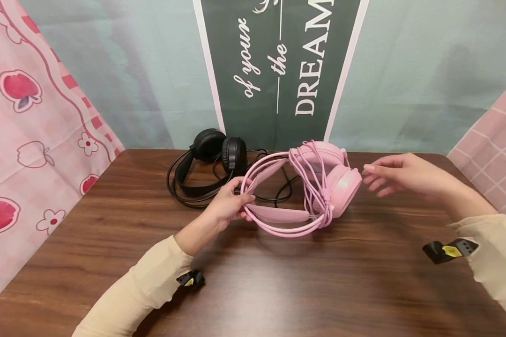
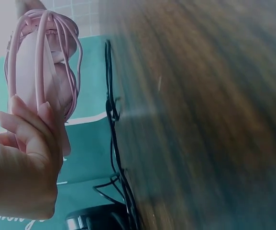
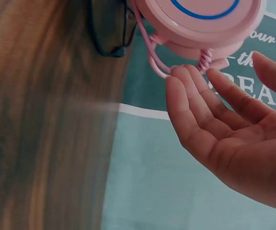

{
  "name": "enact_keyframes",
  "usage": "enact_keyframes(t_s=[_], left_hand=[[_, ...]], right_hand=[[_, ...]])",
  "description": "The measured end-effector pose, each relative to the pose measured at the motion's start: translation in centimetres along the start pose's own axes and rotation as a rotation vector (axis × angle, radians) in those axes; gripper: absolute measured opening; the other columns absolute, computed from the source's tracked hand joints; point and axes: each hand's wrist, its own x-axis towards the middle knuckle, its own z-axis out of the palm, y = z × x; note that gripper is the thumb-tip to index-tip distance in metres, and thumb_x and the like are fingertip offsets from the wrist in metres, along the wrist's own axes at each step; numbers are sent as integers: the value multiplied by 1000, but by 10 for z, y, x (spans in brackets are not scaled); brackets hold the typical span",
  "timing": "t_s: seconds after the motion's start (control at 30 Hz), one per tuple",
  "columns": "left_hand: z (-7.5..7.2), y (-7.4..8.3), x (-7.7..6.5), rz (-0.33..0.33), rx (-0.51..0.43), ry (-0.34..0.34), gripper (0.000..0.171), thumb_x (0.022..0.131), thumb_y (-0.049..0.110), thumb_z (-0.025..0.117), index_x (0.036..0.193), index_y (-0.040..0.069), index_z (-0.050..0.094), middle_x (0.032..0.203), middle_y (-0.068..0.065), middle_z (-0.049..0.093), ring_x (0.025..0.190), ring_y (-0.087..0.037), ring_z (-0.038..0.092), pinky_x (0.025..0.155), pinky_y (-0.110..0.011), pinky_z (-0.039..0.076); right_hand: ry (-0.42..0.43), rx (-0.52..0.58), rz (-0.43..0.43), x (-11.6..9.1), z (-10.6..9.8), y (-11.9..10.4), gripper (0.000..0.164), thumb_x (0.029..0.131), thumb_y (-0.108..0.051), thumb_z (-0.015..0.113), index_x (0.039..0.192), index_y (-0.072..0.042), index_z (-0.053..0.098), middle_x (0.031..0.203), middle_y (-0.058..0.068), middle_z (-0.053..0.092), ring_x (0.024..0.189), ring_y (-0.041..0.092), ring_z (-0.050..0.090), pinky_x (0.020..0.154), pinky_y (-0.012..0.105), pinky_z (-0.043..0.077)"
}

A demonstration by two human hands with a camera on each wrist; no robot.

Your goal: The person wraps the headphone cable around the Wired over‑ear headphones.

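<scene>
Pink headphones (image 1: 340, 191) are held up above the table, with their pink cord (image 1: 314, 175) wound in several loops around the ear cups. My left hand (image 1: 232, 199) grips the headband at its left end, thumb on the near side; the left wrist view shows its fingers (image 2: 30, 122) curled round the band. Just right of the ear cups is my right hand (image 1: 398, 174), its fingers relaxed and holding nothing. In the right wrist view its fingertips (image 3: 178, 79) are close below one ear cup (image 3: 204, 21), near the cord and a small coiled piece.
Black headphones (image 1: 208, 161) lie at the back of the wooden table (image 1: 278, 281), behind the left hand, their black cable (image 1: 284, 189) trailing right beneath the pink pair. A cloth with white lettering (image 1: 278, 70) hangs behind the table. A pink patterned curtain (image 1: 29, 140) hangs on the left.
</scene>
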Motion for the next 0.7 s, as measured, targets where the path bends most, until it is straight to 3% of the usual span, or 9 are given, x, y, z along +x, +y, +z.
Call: enact_keyframes(t_s=[0.3, 0.53, 0.7], left_hand=[[22, -2, 12, -58, -21, -3, 33, 85, -9, 50, 114, 7, 47, 69, -8, 48, 37, -11, 50, 34, -13, 38], [33, -6, 20, -99, -38, -23, 31, 86, -8, 51, 113, 7, 46, 74, -9, 46, 38, -12, 50, 34, -12, 39], [37, -7, 21, -117, -26, -30, 31, 87, -7, 51, 113, 8, 47, 70, -8, 45, 38, -12, 50, 34, -13, 39]], right_hand=[[-12, 117, 4, -1, 2, 19, 20, 97, -18, 45, 93, -11, 64, 86, 12, 65, 80, 25, 64, 68, 44, 55], [40, 71, -9, -8, -8, 25, 15, 95, -13, 49, 93, -15, 63, 86, 9, 66, 78, 21, 65, 66, 40, 56], [61, 37, -99, -13, -15, 23, 18, 93, -7, 51, 95, -19, 65, 89, 3, 67, 78, 19, 65, 67, 35, 56]])
